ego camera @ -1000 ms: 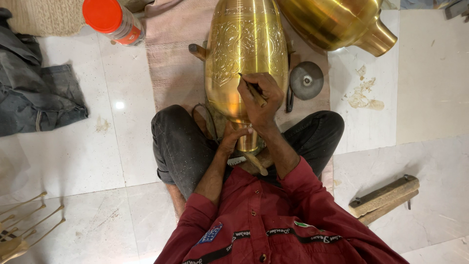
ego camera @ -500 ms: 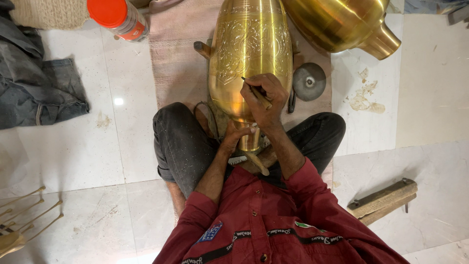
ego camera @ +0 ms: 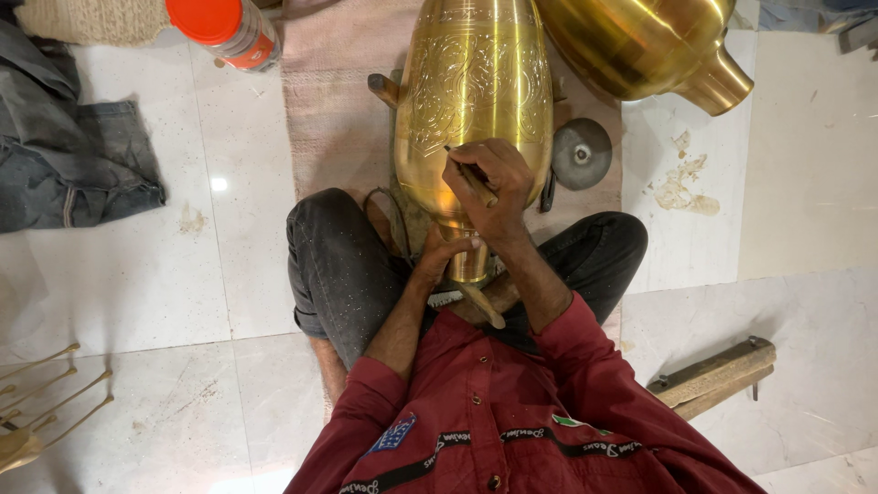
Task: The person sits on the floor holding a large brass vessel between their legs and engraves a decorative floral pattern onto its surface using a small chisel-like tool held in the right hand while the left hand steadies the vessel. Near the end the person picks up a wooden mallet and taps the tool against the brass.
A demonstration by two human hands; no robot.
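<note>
— Two brass vessels in view, but which one is the person working on?

— The tall engraved brass vase (ego camera: pixel 476 101), lying on its side on the pink mat (ego camera: pixel 329 110) with its narrow neck pointing back between the crossed legs. The right hand (ego camera: pixel 489 187) rests on the vase's lower body, fingers (ego camera: pixel 462 169) clenched around a thin engraving tool (ego camera: pixel 471 178) whose tip touches the metal. The left hand (ego camera: pixel 448 247) wraps the neck and steadies it.

— And the other vessel?

— A plain brass pot (ego camera: pixel 649 46) lies just beside the vase at the upper right, apparently touching it (the contact line is hard to read). A small dark round tool (ego camera: pixel 581 151) sits near the vase's right flank, an orange-capped bottle (ego camera: pixel 229 32) lies at the top left, and a wooden block (ego camera: pixel 713 375) is on the marble floor (ego camera: pixel 137 274), well apart.

— What could go wrong from here?

— Most likely a slip. The surface is round and polished, so the tip could skate across the finished pattern and scratch it if pressed at a poor angle. The vase could also roll if the left hand's hold on the neck slackened, since nothing visible chocks it apart from a wooden handle (ego camera: pixel 384 89) at its left side.
</note>
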